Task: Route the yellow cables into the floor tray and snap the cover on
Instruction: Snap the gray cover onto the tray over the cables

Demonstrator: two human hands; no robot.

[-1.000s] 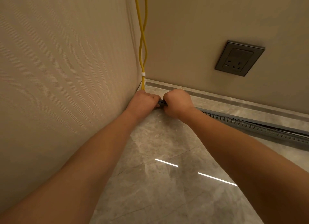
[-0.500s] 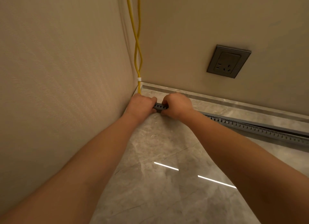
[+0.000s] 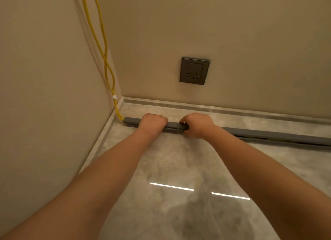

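Two yellow cables (image 3: 102, 50) hang down the room corner, bound by a white tie, and enter the left end of a grey slotted floor tray (image 3: 130, 124). A grey cover (image 3: 268, 133) lies along the tray's top; at the far right it sits raised, with a dark gap under it. My left hand (image 3: 152, 122) grips the covered tray near its left end, fingers curled over the top. My right hand (image 3: 198, 124) grips it a little further right, thumb on the near side. The tray under both hands is hidden.
A beige wall stands close on the left and another behind the tray, with a grey wall socket (image 3: 194, 70) above it. A marble skirting (image 3: 232, 110) runs along the back wall. The glossy marble floor (image 3: 179, 168) reflects two light strips.
Both hands have slid right along the tray, away from the corner, and now sit apart. The tray's left end with its cover is uncovered, and the view has shifted right.
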